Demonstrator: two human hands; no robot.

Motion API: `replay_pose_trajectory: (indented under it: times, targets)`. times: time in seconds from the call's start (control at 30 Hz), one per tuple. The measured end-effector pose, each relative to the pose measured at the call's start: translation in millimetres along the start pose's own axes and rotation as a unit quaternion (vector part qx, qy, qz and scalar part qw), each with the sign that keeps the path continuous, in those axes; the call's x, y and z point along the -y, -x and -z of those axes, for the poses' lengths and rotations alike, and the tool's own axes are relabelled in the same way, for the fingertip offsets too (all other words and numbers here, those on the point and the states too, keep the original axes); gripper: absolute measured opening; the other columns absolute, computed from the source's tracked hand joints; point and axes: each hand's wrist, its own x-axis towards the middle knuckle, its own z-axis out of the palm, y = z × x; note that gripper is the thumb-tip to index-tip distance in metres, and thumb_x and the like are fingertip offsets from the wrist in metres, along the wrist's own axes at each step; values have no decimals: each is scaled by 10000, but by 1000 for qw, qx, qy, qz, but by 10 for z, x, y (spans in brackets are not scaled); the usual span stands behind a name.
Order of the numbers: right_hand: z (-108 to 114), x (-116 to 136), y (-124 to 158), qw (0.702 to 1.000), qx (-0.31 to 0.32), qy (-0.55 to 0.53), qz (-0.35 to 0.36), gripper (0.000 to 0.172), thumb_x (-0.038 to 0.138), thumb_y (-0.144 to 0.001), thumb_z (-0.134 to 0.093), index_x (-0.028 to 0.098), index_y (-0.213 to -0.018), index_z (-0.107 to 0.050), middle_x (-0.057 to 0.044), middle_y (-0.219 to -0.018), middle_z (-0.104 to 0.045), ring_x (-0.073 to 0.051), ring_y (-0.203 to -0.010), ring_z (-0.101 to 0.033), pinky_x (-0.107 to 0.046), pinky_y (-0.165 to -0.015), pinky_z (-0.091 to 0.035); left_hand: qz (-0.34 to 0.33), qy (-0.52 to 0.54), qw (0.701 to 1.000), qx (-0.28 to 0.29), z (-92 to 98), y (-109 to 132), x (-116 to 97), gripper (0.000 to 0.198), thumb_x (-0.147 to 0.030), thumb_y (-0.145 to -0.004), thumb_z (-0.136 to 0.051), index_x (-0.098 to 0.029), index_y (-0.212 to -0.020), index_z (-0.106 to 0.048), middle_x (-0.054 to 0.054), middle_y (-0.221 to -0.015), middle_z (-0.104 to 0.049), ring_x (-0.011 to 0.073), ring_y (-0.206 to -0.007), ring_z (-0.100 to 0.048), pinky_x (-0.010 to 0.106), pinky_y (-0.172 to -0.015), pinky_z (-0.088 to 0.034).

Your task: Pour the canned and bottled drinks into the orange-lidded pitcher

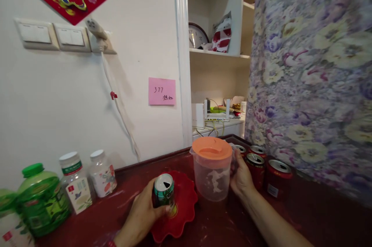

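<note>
One green can [165, 197] sits at the lower centre of the frame, your left hand [142, 211] wrapped around its side. It is over the scalloped red plate [186, 212]; you cannot tell whether the two touch. Just right of the plate is the clear pitcher [213, 181] with its orange lid [211, 149] on, and your right hand [241, 173] grasps it at the handle side. Four cans [277, 179] cluster at the lower right, beside that hand. At the lower left, white-capped bottles [76, 189] stand near a green jug [42, 204]. A pink note [162, 92] is on the wall near mid-frame; a floral curtain [308, 64] fills the upper right.
</note>
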Motion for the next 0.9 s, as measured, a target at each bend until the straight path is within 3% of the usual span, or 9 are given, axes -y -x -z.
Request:
replay_pose_trajectory:
  times: [0.13, 0.3, 0.47, 0.7, 0.9]
  targets:
    - [-63, 115, 3, 999, -29, -32, -28, 596, 702, -610, -798, 213, -608, -457, 106, -491, -358, -38, -391, -223, -177, -356, -181, 1, 34, 999, 30, 20, -8, 47, 788, -388, -668, -730, -225, -1402, -493, 89, -1330, -694, 330, -1249, -617, 420, -1095, -442]
    - [-115, 300, -4, 999, -33, -24, -28, 596, 686, -603, -817, 209, -572, -461, 108, -468, -333, -36, -373, -224, -191, -351, -160, 1, 14, 1000, 17, 8, -2, 32, 716, -382, -671, -717, -219, -1346, -545, 85, -1298, -711, 332, -1217, -631, 412, -1058, -462]
    - [-214, 498, 47, 1000, -26, 2, 1, 597, 672, -570, -856, 191, -541, -504, 84, -476, -400, -42, -399, -290, -203, -365, -218, 5, -16, 1000, -1, -15, 17, -4, 654, -335, -669, -724, -233, -1294, -559, 76, -1298, -705, 337, -1232, -619, 422, -1060, -450]
    - [-421, 638, 107, 998, 0, 57, 8, 627, 681, -464, -896, 201, -539, -500, 82, -496, -408, -67, -430, -351, -221, -398, -300, 21, -53, 998, -16, -46, 73, -32, 643, -306, -639, -752, -224, -1254, -583, 85, -1174, -738, 338, -1105, -649, 430, -981, -453]
    - [-491, 626, 68, 987, 45, 136, 69, 618, 692, -604, -828, 231, -513, -427, 83, -471, -357, -77, -416, -309, -252, -392, -261, 11, -62, 998, -21, -50, 119, -75, 617, -299, -641, -780, -242, -1235, -627, 71, -1216, -723, 334, -1114, -635, 402, -952, -439]
